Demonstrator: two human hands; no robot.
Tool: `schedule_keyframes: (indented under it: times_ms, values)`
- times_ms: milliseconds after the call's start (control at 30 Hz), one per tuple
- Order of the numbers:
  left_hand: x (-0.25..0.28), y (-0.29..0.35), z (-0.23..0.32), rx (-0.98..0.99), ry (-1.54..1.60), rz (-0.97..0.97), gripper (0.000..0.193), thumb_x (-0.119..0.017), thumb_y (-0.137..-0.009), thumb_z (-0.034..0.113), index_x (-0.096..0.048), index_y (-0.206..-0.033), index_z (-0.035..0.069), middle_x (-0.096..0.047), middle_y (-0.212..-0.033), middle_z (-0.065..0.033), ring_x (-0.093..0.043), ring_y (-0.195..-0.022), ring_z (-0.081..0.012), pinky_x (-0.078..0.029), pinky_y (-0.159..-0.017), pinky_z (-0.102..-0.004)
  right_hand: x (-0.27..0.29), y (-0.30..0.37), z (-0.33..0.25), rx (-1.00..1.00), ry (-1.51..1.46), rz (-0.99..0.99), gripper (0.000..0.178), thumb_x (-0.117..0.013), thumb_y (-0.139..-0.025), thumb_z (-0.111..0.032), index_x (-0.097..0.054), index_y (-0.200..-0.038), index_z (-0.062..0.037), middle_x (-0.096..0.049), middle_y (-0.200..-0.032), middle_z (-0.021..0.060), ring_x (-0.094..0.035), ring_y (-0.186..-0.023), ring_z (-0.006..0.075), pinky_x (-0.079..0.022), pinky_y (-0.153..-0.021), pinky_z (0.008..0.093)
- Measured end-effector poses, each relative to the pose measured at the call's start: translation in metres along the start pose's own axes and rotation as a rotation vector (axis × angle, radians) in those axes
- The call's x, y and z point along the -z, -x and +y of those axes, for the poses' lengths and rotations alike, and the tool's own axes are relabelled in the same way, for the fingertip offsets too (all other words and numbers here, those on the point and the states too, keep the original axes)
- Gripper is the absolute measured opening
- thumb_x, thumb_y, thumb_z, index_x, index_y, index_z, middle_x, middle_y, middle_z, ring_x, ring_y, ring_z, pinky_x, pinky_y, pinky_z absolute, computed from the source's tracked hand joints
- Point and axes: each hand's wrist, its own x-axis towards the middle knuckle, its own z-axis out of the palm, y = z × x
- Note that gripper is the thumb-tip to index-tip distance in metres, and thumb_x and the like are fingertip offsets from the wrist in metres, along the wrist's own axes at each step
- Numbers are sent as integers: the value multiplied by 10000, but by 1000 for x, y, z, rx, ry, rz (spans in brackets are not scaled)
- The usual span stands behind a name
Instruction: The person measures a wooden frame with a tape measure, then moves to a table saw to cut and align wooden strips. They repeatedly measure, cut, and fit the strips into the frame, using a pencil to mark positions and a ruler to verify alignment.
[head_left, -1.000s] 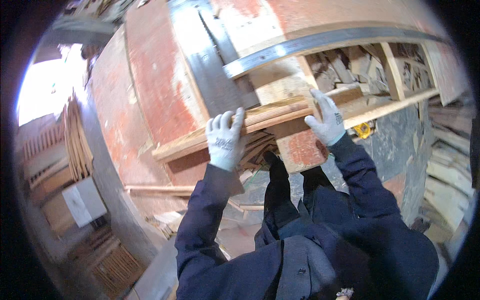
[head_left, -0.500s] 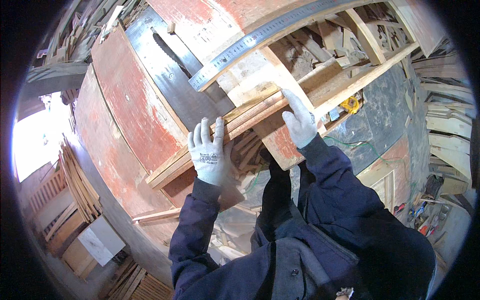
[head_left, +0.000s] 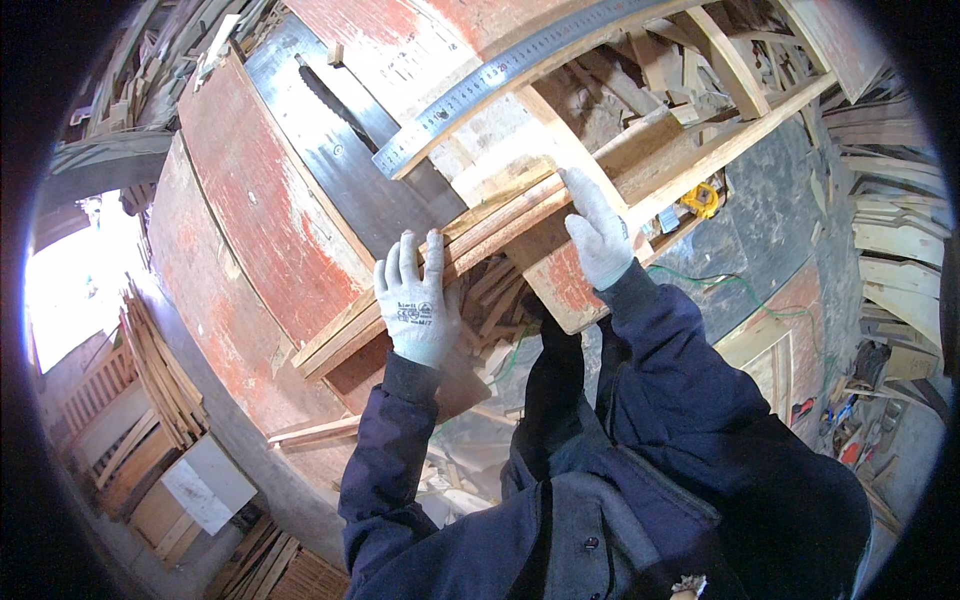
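Observation:
A stack of long narrow wooden strips (head_left: 507,220) lies aslant across the near side of a worn red bench, partly over a metal saw plate (head_left: 400,215). My left hand (head_left: 414,305), in a pale glove, lies across the strips near their middle, its fingers over the far edge. Their right end sits between the forefinger and thumb of my gloved right hand (head_left: 602,235). A dark toothed saw blade (head_left: 335,100) stands up through the plate, beyond my left hand. Past the strips, a steel ruler (head_left: 490,75) runs along a wooden rail.
An open wooden frame (head_left: 735,150) at the right holds offcuts. Close by lies a yellow tape measure (head_left: 702,200). A green cord (head_left: 720,280) trails across the dark surface. Boards (head_left: 160,370) lean at the left; hand tools (head_left: 845,435) lie at lower right.
The view has shifted very slightly. Both hands keep their places on the wooden strips, and the strips stay where they were.

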Motion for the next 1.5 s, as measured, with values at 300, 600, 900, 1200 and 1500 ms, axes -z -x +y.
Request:
schedule_keyframes:
  times_ms: [300,600,900,1200,1500]
  values:
    - [-1,-1,-1,-3,-4,-3,809,-762,-802,171,-456,-1547,89,-474,-1486,-230,-457,-1351,-409,-323,-1154,-569,-4,-1,1,-9,13,-8,715,-449,-905,92,-285,-1601,76,-363,-1646,239,-337,-1554,296,-244,-1276,370]
    - [6,-6,1,162,285,55,677,-731,-895,293,-521,-1489,45,-596,-1360,-189,-529,-1275,-366,-352,-1132,-508,-12,-5,-3,121,340,118,583,-536,-917,-37,-483,-1491,51,-555,-1475,257,-523,-1384,403,-390,-1189,436]
    - [9,-17,-9,225,325,-60,556,-740,-899,354,-605,-1335,36,-655,-1290,-167,-597,-1205,-366,-389,-1100,-486,-12,-3,-1,117,397,129,564,-548,-921,-44,-506,-1479,31,-567,-1460,248,-535,-1367,400,-391,-1184,443]
    - [5,-10,-11,67,198,-17,762,-825,-780,243,-507,-1444,49,-599,-1340,-167,-551,-1239,-361,-379,-1103,-501,-8,-3,0,99,441,99,602,-550,-909,-32,-479,-1501,54,-559,-1480,256,-520,-1406,365,-371,-1201,414]
    - [17,7,-33,60,229,-26,685,-810,-771,199,-536,-1378,42,-615,-1290,-164,-584,-1208,-342,-426,-1067,-480,-10,-29,-62,442,1010,-137,774,-791,-815,-227,-497,-1497,-10,-495,-1548,219,-445,-1438,410,-311,-1218,526]
